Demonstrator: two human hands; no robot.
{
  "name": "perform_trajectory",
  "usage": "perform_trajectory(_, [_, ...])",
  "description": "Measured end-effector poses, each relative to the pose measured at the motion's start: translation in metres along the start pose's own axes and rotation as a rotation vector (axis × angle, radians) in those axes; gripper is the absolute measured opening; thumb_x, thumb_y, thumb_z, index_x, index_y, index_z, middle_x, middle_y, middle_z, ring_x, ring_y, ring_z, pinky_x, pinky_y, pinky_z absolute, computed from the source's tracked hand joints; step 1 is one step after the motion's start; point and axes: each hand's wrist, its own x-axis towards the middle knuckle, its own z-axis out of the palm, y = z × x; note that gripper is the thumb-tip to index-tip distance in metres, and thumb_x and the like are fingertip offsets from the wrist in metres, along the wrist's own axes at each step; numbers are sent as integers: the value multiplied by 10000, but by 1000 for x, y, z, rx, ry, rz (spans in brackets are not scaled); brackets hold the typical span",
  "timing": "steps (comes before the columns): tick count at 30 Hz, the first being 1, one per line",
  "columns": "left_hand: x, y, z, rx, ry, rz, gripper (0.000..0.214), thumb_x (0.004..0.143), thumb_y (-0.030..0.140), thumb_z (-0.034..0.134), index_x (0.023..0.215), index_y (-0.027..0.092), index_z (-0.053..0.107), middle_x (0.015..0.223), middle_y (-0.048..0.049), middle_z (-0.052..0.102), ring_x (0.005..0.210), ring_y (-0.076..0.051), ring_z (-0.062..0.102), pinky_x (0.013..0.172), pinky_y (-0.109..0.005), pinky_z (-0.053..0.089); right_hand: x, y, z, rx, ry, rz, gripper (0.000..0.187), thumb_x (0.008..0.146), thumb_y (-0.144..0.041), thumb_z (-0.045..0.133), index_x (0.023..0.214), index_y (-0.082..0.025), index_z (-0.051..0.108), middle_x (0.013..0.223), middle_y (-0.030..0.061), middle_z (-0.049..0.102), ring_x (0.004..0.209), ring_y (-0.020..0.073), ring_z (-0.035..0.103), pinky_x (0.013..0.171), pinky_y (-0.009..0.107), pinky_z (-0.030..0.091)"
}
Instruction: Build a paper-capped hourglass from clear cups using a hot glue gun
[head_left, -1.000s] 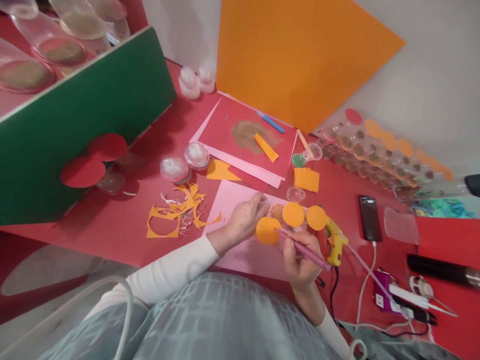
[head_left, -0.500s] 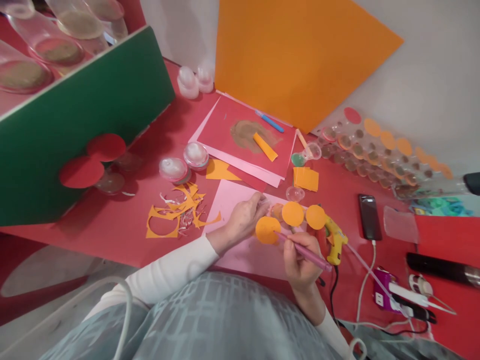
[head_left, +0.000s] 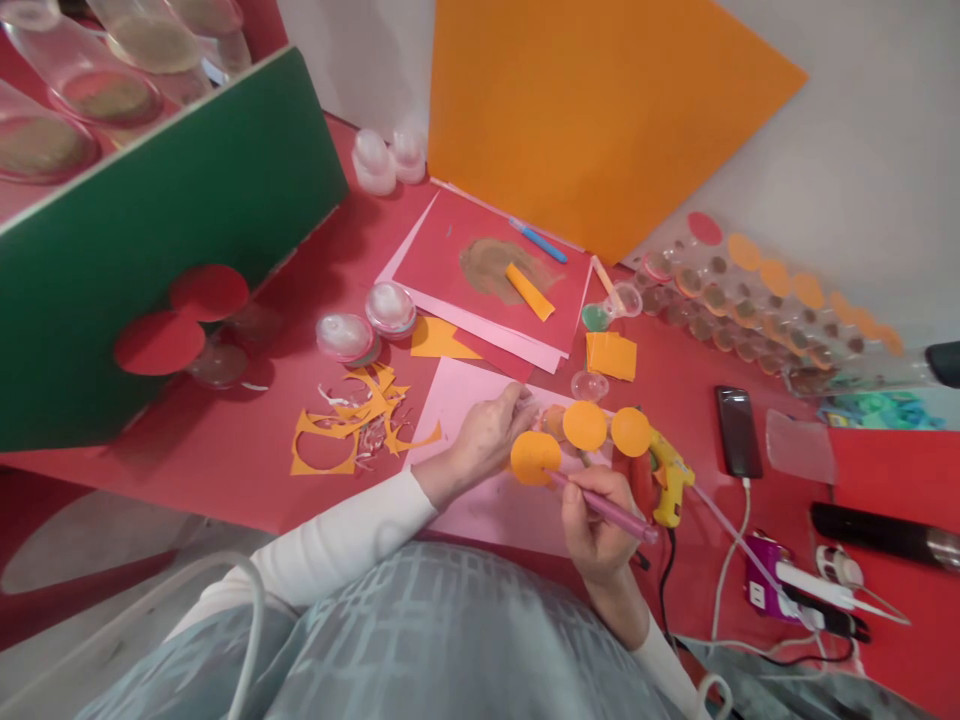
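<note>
My left hand [head_left: 491,432] is closed around a clear plastic piece, probably a cup, largely hidden by the fingers and the orange paper circle [head_left: 531,458] beside it. In my right hand [head_left: 600,520] is a pink marker [head_left: 619,516], held like a pen, its tip at the lower right part of that circle. Two more orange circles, a middle one [head_left: 585,426] and a right one [head_left: 631,432], stand in a row just beyond the marker. Pink paper [head_left: 480,510] lies beneath both hands.
A yellow glue gun [head_left: 673,485] with its cord lies right of my right hand. Orange paper scraps [head_left: 326,450] and plastic domes [head_left: 346,338] are at left. Beyond are stacked orange squares [head_left: 611,356], a blue marker [head_left: 540,242] and a green board [head_left: 187,250]. A phone [head_left: 739,432] charges at right.
My right hand has shifted slightly left, and the marker tip has slid a little down and left along the orange circle. My left hand has stayed in place.
</note>
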Motion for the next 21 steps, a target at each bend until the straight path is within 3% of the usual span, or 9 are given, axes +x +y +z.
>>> perform_trajectory(7, [0,0,0,-7,3,4,144,966,306,476,1057,231,558,786,9,729,705,-181,703,654,-263,490,3,0,0,-68,31,29,98,889,-118,567,893,-215,582,670,-43,571,457,95,494,424,202,407])
perform_trajectory(21, [0,4,-3,-3,-8,-4,124,962,295,493,1042,228,561,793,2,727,719,-187,705,671,-271,491,0,2,0,-60,47,26,122,888,-108,573,943,-216,591,701,-26,608,493,113,550,463,224,448])
